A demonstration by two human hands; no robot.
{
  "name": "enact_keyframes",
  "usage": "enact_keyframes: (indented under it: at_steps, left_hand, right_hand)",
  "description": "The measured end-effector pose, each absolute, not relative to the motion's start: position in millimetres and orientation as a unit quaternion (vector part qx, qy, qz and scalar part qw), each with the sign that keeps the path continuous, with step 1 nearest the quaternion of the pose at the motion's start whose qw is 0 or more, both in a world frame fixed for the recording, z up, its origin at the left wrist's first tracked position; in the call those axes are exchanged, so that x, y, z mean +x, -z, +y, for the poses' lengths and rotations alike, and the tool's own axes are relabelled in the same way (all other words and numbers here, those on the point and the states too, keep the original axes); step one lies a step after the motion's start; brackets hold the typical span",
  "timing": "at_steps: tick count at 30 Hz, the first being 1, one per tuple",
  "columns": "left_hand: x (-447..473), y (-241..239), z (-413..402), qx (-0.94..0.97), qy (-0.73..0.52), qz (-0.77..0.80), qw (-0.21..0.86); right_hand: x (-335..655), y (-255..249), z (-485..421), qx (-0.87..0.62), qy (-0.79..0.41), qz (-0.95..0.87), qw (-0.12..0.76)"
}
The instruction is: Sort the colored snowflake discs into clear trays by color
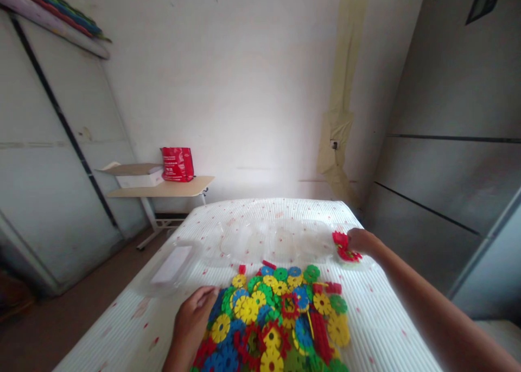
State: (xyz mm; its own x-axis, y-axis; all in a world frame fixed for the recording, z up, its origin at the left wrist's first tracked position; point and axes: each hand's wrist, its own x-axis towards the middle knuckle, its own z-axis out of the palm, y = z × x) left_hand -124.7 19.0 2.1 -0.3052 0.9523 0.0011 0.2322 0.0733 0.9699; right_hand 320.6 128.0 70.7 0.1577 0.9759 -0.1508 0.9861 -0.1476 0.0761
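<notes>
A heap of flat plastic gear-shaped discs [280, 323] in red, yellow, blue and green lies on the white ribbed bed cover [391, 328] in front of me. My left hand [193, 320] rests curled at the heap's left edge, its fingers touching blue and yellow discs. My right hand [360, 241] reaches out to the far right and is closed on a few red discs [344, 247], held just above the cover beside a clear plastic container [280, 242].
A clear plastic lid [171, 266] lies at the bed's left side. Beyond the bed stands a low wooden table [163, 188] with a red bag [178, 164] and a flat box [136, 174]. Grey cabinets [456, 144] rise on the right.
</notes>
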Motion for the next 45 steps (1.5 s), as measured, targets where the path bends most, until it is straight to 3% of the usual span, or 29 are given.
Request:
enact_keyframes:
  at_steps: [6,12,19,22,29,35,39,41,45]
  left_hand:
    - [-124.9,-4.9,18.4,0.464,-0.500,0.651,0.334]
    - [-105.0,-34.0,-0.6,0.495,-0.516,0.663,0.221]
    - [-43.6,-67.2,-19.1,0.520,-0.514,0.487,0.478]
    - [-43.4,-64.3,-14.7,0.481,-0.532,0.485,0.500]
    - [-71.1,-68.2,-10.3,0.429,-0.567,0.532,0.459]
    - [-93.3,-85.5,9.6,0.485,-0.538,0.549,0.416]
    - [-127.3,-94.0,63.9,0.592,-0.449,0.618,0.256]
    - [-142.0,-95.5,95.6,0.655,-0.310,0.675,0.138]
    - [-153.3,-89.6,142.3,0.679,-0.214,0.693,0.111]
  right_hand:
    - [327.2,-85.0,120.0,0.765,0.026,0.644,0.024]
    - [310.7,-125.3,94.8,0.752,0.006,0.655,-0.071]
    - [161.7,-122.9,38.7,0.607,0.075,0.761,-0.215]
    - [115.7,-110.9,31.2,0.572,0.116,0.774,-0.245]
    - [73.3,-94.9,34.8,0.503,0.232,0.758,-0.344]
    - [53.4,-92.1,44.7,0.474,0.252,0.746,-0.394]
    - [65.8,-104.9,56.6,0.483,0.233,0.733,-0.419]
    - [86.2,-113.6,63.5,0.506,0.194,0.719,-0.436]
    - [150.5,-126.9,74.9,0.599,0.080,0.680,-0.415]
